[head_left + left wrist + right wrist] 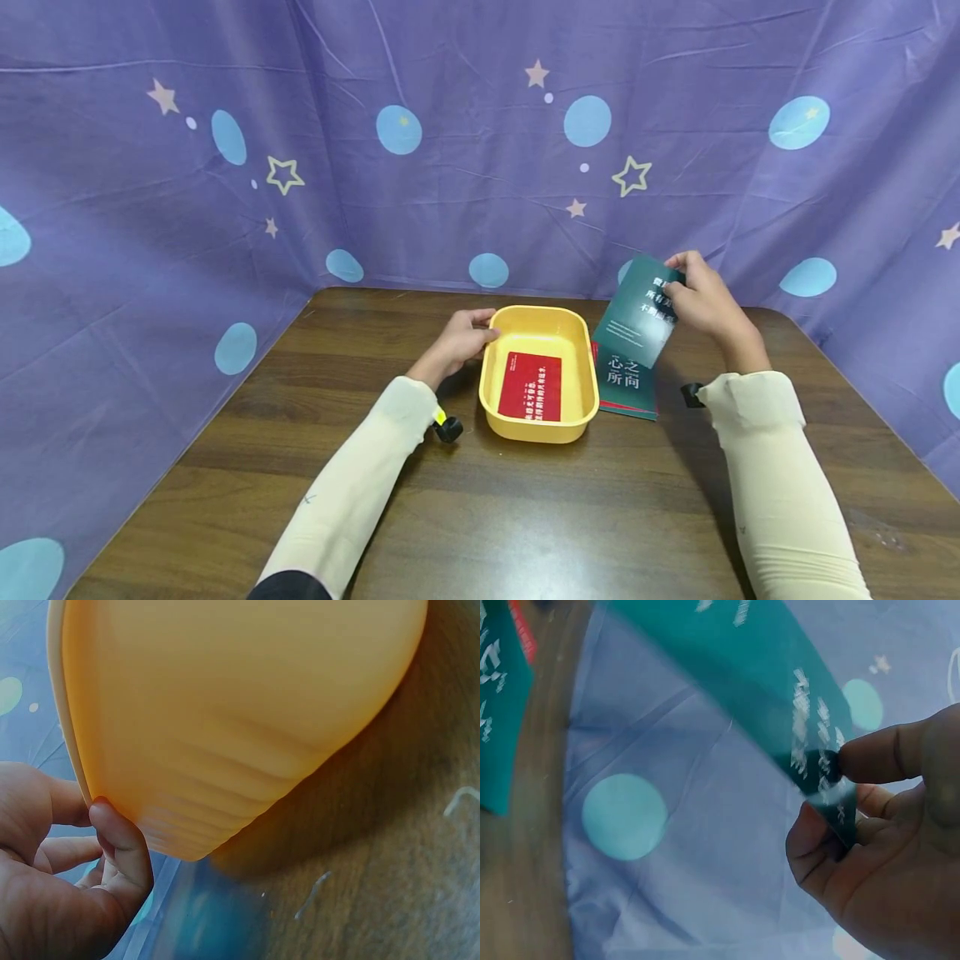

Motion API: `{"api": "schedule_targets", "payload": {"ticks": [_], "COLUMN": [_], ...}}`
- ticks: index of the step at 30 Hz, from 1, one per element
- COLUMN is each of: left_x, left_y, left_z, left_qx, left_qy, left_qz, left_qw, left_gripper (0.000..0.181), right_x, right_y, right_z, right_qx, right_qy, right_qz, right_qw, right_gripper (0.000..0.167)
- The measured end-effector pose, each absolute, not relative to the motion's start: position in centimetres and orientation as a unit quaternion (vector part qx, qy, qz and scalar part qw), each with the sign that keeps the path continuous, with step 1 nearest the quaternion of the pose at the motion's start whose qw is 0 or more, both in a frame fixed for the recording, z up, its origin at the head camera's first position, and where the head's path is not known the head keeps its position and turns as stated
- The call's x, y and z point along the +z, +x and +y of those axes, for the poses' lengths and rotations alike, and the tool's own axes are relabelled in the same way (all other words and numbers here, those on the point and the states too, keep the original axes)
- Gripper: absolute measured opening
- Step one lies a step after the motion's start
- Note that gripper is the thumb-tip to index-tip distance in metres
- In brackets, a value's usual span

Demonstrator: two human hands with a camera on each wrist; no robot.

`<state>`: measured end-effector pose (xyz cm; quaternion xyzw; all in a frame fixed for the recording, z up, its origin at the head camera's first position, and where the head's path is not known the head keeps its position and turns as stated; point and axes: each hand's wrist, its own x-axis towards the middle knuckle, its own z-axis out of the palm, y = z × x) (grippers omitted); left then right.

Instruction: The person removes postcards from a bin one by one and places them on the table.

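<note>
My left hand (463,337) pinches the left rim of a yellow plastic tray (536,432); the left wrist view shows thumb and fingertips on the tray's edge. Inside the tray lies a red card (530,387) with white writing. My right hand (705,302) holds a green card (637,308) with white writing by its upper right part, thumb on the printed face in the right wrist view. The held card is tilted, raised above another green card (626,387) on the table. A red edge shows under that lower card, just right of the tray.
The brown wooden table (450,517) carries these things. Behind it hangs a purple curtain (465,167) with stars and blue dots. A small black piece (448,429) sits at the left wrist, another (692,395) at the right wrist.
</note>
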<state>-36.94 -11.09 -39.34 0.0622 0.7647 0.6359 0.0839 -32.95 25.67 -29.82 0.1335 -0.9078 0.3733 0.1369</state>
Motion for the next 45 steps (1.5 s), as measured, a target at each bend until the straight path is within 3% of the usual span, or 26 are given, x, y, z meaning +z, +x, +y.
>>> {"api": "schedule_targets", "payload": {"ticks": [11,23,26,32,45], "left_x": [-39.4,-39.4,-39.4,-39.3,-39.4], "left_y": [-37.0,-37.1,-37.1,-37.0,-37.1], "left_z": [-11.1,-11.2,-11.2,-11.2,-11.1], "left_qx": [0.635,0.635,0.634,0.631,0.632], "left_qy": [0.058,0.057,0.056,0.053,0.056], "left_qz": [0.766,0.766,0.767,0.77,0.769], "left_qw": [0.082,0.081,0.081,0.081,0.079], "left_gripper": [0.057,0.056,0.056,0.056,0.055], "right_x": [-33.1,-36.3,-36.7,-37.2,-38.0], "right_y": [-35.0,-36.4,-36.6,-36.8,-36.9], "right_z": [27.0,25.5,25.2,25.0,24.0], "right_qx": [0.338,0.308,0.294,0.229,0.217], "right_qy": [0.129,0.166,0.187,0.215,0.186], "right_qz": [-0.932,-0.934,-0.933,-0.944,-0.946], "right_qw": [0.017,-0.076,-0.091,-0.097,-0.151], "right_gripper": [0.034,0.03,0.039,0.075,0.077]}}
